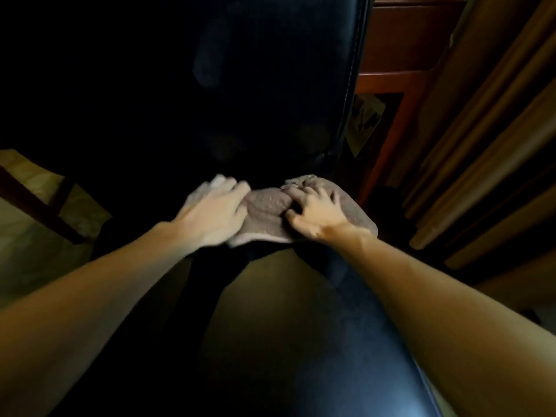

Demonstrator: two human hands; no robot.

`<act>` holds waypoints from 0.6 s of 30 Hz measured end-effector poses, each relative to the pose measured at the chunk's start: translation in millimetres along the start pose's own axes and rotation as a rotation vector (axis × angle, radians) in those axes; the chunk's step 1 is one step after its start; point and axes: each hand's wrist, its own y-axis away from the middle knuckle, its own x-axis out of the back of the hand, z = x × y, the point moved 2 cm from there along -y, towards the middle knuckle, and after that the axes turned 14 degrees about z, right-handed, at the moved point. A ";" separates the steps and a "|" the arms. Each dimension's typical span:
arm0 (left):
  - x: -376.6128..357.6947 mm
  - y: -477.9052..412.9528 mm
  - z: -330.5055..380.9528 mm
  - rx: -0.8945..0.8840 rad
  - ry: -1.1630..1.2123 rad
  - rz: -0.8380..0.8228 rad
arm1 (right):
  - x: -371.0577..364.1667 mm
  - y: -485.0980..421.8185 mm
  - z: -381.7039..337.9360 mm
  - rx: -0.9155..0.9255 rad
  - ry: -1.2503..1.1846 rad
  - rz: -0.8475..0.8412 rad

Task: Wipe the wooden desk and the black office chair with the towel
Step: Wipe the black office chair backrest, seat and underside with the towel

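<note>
The black office chair fills the middle of the head view, its shiny leather back rising ahead and its seat below my arms. A greyish-pink towel lies bunched where the seat meets the back. My left hand presses on the towel's left end, fingers curled over it. My right hand grips the towel's right part with bent fingers. The wooden desk shows as reddish-brown panels behind the chair's right edge.
Tan curtains hang along the right side. A dark wooden bar crosses the pale floor at the left. The chair's stitched right edge stands close to the desk.
</note>
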 end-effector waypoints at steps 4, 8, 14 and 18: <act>-23.6 36.4 0.2 0.208 0.204 -0.041 | -18.7 22.3 -19.9 -0.048 -0.115 0.046; -2.8 89.3 6.8 0.151 0.187 -0.035 | -8.9 71.4 -34.8 0.019 -0.145 -0.045; 59.0 213.5 22.9 -0.008 0.184 -0.337 | 3.8 212.4 -86.0 0.111 -0.092 -0.212; 91.2 280.8 50.8 -0.076 0.136 -0.474 | 14.3 285.8 -107.6 0.122 -0.030 -0.362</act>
